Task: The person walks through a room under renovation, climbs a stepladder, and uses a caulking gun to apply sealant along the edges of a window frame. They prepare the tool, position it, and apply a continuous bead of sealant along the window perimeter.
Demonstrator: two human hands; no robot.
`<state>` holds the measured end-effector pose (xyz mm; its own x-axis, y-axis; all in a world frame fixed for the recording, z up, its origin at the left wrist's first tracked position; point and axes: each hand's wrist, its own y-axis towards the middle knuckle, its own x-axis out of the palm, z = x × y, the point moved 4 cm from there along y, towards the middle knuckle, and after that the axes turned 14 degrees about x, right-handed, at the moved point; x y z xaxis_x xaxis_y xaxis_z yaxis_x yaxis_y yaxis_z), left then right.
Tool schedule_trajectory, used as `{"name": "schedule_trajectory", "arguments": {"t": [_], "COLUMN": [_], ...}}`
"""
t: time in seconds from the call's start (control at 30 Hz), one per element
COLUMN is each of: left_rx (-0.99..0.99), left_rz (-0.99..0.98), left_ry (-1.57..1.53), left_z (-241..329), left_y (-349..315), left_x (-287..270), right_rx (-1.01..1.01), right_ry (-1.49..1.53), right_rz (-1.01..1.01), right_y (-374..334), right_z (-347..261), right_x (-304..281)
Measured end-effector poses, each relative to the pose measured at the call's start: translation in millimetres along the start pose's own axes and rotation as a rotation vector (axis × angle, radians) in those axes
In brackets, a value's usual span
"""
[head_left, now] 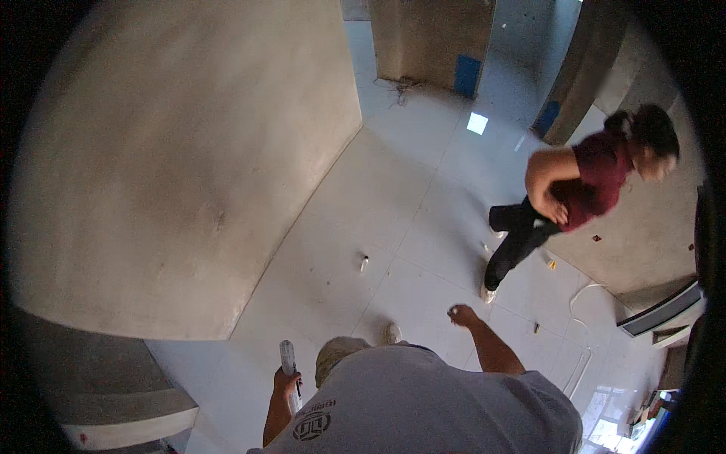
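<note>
Fingers of my left hand are wrapped tight around a slim pale tube, a cartridge-like cylinder, whitish grey with a slightly glossy skin. Its upper part stands clear above my fist, and a short stretch shows again below my knuckles. The grip sits near the middle of its length. It hangs low at my left side, just in front of my grey shirt and over the white tiled floor.

My left forearm comes up from the lower edge, bent at the elbow, with the fist turned so the thumb side faces up. My right hand is out ahead of me at the end of a straight arm, holding nothing; its fingers look loosely curled toward the palm, though it is too small for me to tell how far apart they are.

The tube's long axis runs nearly upright in the view, leaning a touch to my left at the top. Its upper end points away from me toward the bare plaster wall.

Further off on the tiles lies a small white cylinder. Another person in a dark red top walks along the far right.
</note>
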<state>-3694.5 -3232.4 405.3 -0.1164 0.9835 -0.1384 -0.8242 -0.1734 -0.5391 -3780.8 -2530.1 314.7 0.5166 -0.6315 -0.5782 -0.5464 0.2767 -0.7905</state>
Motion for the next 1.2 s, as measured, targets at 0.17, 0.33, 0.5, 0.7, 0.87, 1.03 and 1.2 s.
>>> {"name": "schedule_trajectory", "arguments": {"t": [0.17, 0.33, 0.5, 0.7, 0.87, 1.03, 1.2], "left_rx": [0.078, -0.063, -0.18, -0.167, -0.401, 0.115, 0.024], "left_rz": [-0.157, -0.225, -0.508, -0.601, -0.7, -0.649, -0.475], "left_ry": [0.251, 0.35, 0.427, 0.124, -0.496, -0.341, 0.279], "left_z": [43.2, 65.2, 164.5, 335.5, 440.5, 561.0, 687.2], "left_y": [159.1, 323.5, 505.1, 723.7, 880.3, 987.1, 1050.8], "left_x": [1.9, 17.9, 42.7, 125.1, 228.3, 368.1, 511.8], "right_rx": [-0.216, -0.207, 0.164, 0.263, 0.108, 0.122, -0.141], "right_ry": [0.321, 0.14, 0.272, 0.686, 0.281, -0.031, 0.022], "right_rz": [0.081, 0.337, -0.179, -0.159, -0.208, -0.216, 0.656], "right_y": [102.2, 192.8, 206.7, 225.1, 366.5, 558.2, 695.5], "right_z": [-179.0, -209.1, -202.6, -252.1, -293.9, -358.7, -463.0], "right_x": [-127.1, -173.6, -108.5, -127.0, -212.6, -395.7, -710.3]}}
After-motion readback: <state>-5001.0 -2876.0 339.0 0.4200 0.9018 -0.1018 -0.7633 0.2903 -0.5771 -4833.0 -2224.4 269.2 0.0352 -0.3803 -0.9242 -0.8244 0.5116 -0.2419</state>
